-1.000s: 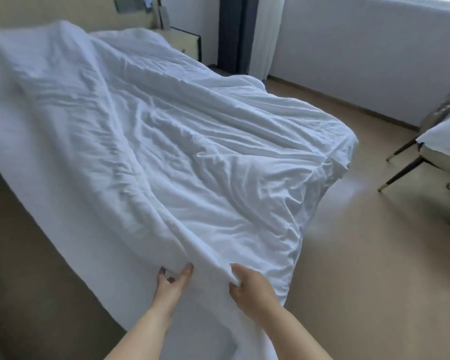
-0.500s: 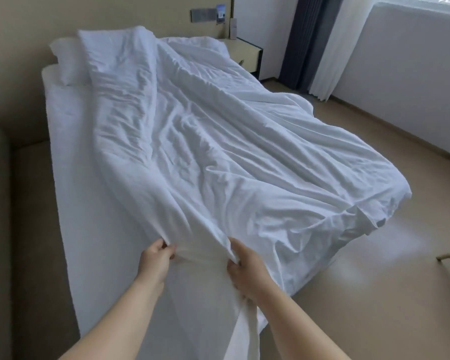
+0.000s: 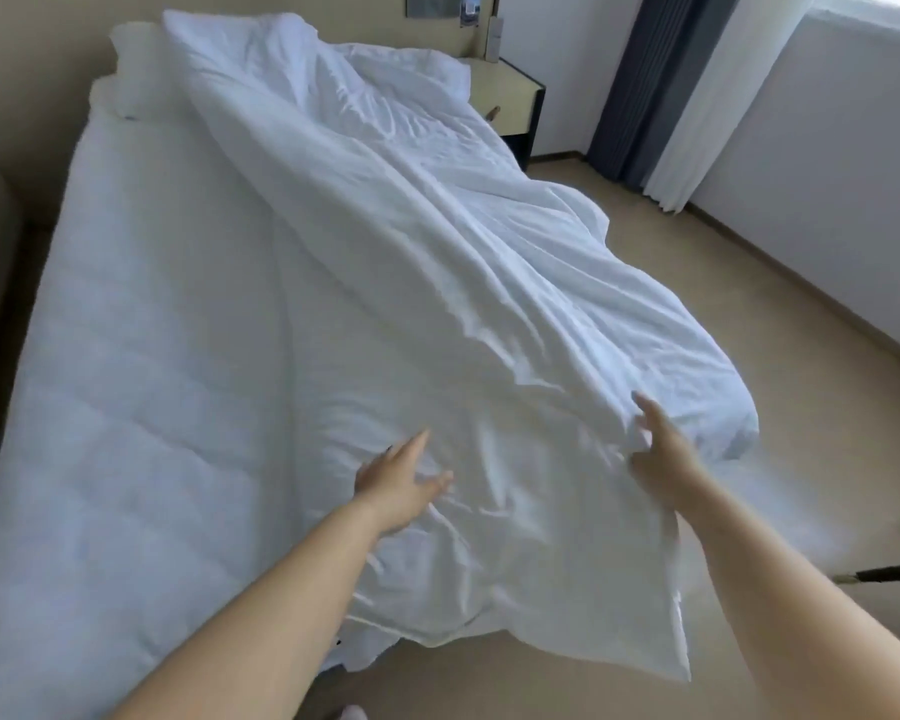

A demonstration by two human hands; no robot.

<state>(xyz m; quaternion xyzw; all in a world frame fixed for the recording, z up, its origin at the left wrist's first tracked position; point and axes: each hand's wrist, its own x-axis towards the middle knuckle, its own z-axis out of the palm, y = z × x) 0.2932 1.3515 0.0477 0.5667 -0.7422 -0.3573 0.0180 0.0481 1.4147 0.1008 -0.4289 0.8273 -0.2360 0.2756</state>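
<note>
The left hand (image 3: 400, 481) is stretching forward, palm down, fingers straight and thumb spread. The right hand (image 3: 660, 456), to its right, is extending straight, loosely parted fingers, slightly blurred.

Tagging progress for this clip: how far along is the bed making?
Done: the duvet lies lengthwise on the mattress, reaching the pillow. In hand: left hand and right hand are open over its near end. Left: it sits skewed right, spilling over that edge, the mattress bare on the left; it likely needs pulling across and smoothing.
</note>
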